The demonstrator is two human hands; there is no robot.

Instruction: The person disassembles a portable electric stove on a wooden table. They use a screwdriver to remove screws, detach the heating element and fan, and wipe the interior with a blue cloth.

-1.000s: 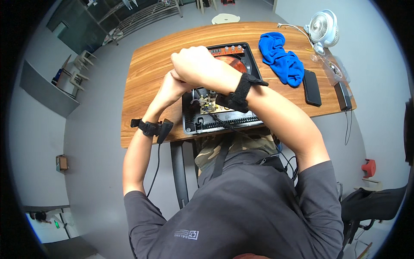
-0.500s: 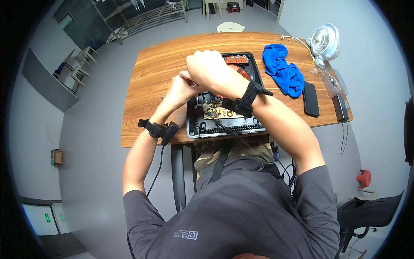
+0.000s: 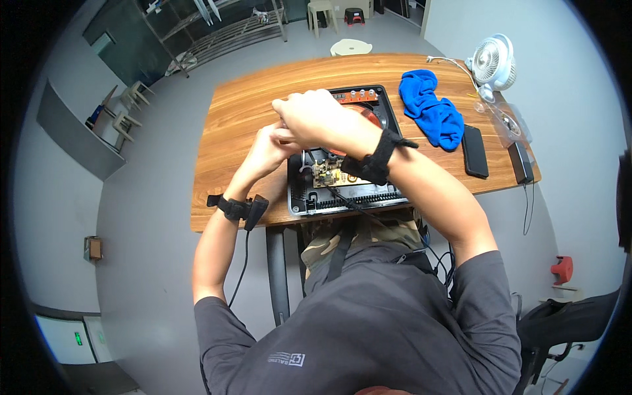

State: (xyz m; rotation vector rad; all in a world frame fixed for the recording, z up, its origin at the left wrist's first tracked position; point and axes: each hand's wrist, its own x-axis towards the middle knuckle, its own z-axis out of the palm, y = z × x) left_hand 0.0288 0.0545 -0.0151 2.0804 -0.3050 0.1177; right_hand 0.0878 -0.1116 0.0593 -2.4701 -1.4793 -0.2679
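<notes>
An opened induction cooker (image 3: pixel 304 204) lies on the wooden table, its black casing showing a copper-coloured coil (image 3: pixel 376 117), a yellowish circuit board (image 3: pixel 327 172) and an orange-red button board (image 3: pixel 364 96). My right hand (image 3: pixel 309 117) is closed above the casing's far left part, hiding it and some of the coil. Just below and to its left, my left hand (image 3: pixel 268 150) is curled closed, the fingers of both hands meeting. Whatever they grip between them is hidden. Black straps with small devices circle both wrists.
Right of the cooker lie a crumpled blue cloth (image 3: pixel 431 112) and a black phone (image 3: pixel 474 151). A white fan (image 3: pixel 492 64), a clear plastic box (image 3: pixel 512 125) and a black adapter (image 3: pixel 520 163) with a cable occupy the right edge. A pale stool (image 3: pixel 351 47) stands beyond the table.
My right hand has turned at the wrist and shifted slightly left and nearer. My left hand stays close beneath it. The whole view has tilted a little.
</notes>
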